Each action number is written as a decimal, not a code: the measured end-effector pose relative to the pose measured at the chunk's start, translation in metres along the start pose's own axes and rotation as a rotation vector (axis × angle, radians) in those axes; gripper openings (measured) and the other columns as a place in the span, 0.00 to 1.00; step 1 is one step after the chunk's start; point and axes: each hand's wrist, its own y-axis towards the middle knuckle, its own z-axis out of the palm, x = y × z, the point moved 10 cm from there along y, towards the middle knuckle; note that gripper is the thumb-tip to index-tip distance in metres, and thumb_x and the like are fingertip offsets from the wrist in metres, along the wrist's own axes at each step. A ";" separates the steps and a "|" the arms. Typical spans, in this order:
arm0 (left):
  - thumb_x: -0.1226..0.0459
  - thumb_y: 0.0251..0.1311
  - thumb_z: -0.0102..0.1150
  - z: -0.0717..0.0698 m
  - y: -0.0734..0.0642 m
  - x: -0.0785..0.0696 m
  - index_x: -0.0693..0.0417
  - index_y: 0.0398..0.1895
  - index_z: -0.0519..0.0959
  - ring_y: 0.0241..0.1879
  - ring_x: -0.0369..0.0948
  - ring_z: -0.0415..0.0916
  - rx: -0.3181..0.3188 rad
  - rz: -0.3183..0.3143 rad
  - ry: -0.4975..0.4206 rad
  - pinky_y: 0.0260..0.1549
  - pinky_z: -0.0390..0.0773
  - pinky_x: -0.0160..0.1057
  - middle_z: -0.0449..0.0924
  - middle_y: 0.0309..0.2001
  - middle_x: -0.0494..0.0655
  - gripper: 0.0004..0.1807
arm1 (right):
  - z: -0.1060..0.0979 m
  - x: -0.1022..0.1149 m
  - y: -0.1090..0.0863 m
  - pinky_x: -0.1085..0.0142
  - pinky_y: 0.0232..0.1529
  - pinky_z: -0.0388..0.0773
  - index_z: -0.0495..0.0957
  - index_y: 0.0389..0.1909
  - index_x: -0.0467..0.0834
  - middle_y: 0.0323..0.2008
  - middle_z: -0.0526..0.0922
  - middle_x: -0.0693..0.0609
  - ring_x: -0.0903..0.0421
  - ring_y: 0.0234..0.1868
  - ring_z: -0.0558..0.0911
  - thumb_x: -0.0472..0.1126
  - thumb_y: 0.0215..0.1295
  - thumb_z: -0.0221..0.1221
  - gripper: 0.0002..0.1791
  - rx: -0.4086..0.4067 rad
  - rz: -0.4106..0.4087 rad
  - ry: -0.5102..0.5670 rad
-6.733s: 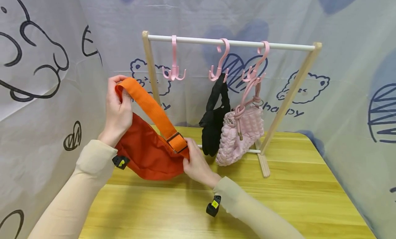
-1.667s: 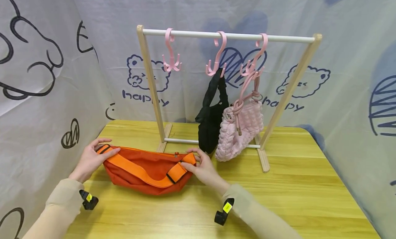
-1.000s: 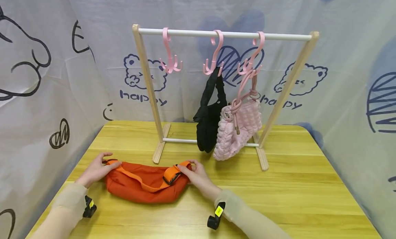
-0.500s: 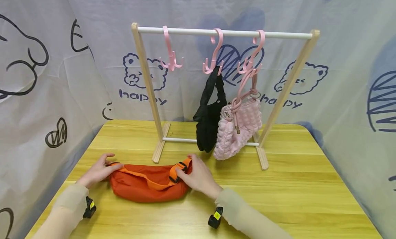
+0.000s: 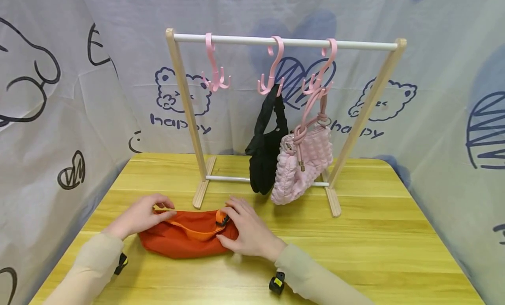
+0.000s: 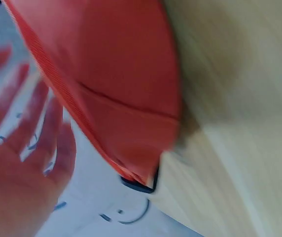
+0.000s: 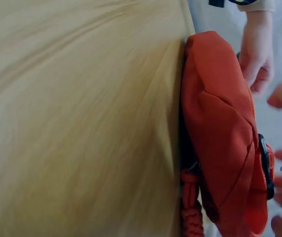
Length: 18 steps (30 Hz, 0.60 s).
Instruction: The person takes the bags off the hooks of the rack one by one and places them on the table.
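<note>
A red-orange waist bag lies on the table, its orange strap looped along the top side. Over the bag's left end is my left hand; in the left wrist view its fingers are spread beside the bag, apart from the fabric. My right hand is at the right end, fingers loosely bent by the strap's black buckle. The right wrist view shows those fingertips close to the buckle, and a braided red cord hanging from the bag.
Behind the bag stands a rack with a white rail and wooden legs. A black bag and a pink puffy bag hang from two pink hooks. A third pink hook at left bears nothing. Printed cloth surrounds the wooden table.
The waist bag, earlier held up by its strap, has come down onto the table and been drawn nearer. Both hands have let go of its ends and shifted inward over it.
</note>
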 end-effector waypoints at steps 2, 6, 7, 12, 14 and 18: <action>0.54 0.59 0.71 0.010 0.002 -0.012 0.45 0.38 0.85 0.40 0.37 0.79 0.086 0.053 -0.049 0.42 0.80 0.40 0.84 0.39 0.39 0.09 | 0.003 0.006 -0.001 0.49 0.77 0.61 0.73 0.63 0.46 0.67 0.74 0.47 0.46 0.76 0.66 0.58 0.65 0.63 0.31 0.039 -0.066 -0.004; 0.53 0.53 0.76 0.023 0.001 -0.032 0.41 0.35 0.85 0.39 0.32 0.79 0.169 0.152 -0.090 0.42 0.80 0.36 0.82 0.38 0.35 0.10 | 0.006 0.011 -0.001 0.52 0.76 0.63 0.73 0.64 0.45 0.65 0.76 0.46 0.48 0.73 0.69 0.53 0.69 0.61 0.27 0.090 -0.108 0.034; 0.54 0.52 0.76 0.026 0.001 -0.035 0.40 0.34 0.85 0.39 0.31 0.78 0.174 0.172 -0.083 0.42 0.80 0.36 0.82 0.37 0.34 0.10 | 0.007 0.011 0.000 0.52 0.75 0.64 0.73 0.64 0.45 0.65 0.76 0.47 0.48 0.72 0.70 0.52 0.69 0.61 0.26 0.093 -0.108 0.038; 0.57 0.49 0.79 0.040 0.003 -0.057 0.37 0.30 0.83 0.33 0.27 0.74 0.160 0.238 0.006 0.36 0.78 0.34 0.79 0.32 0.28 0.11 | 0.008 0.002 0.002 0.54 0.70 0.69 0.73 0.64 0.45 0.63 0.76 0.50 0.52 0.66 0.73 0.41 0.66 0.59 0.25 0.096 -0.066 0.052; 0.58 0.48 0.79 0.046 0.005 -0.065 0.36 0.27 0.80 0.30 0.26 0.71 0.158 0.252 0.040 0.33 0.75 0.32 0.77 0.30 0.27 0.12 | 0.008 -0.001 0.003 0.54 0.69 0.70 0.73 0.64 0.46 0.62 0.77 0.51 0.52 0.65 0.74 0.37 0.64 0.58 0.26 0.094 -0.053 0.049; 0.62 0.49 0.78 0.053 0.009 -0.079 0.38 0.24 0.74 0.27 0.26 0.65 0.146 0.293 0.073 0.28 0.70 0.29 0.71 0.25 0.29 0.17 | 0.006 -0.003 0.005 0.54 0.66 0.71 0.75 0.62 0.47 0.59 0.78 0.52 0.52 0.63 0.75 0.34 0.64 0.57 0.24 0.072 -0.053 0.031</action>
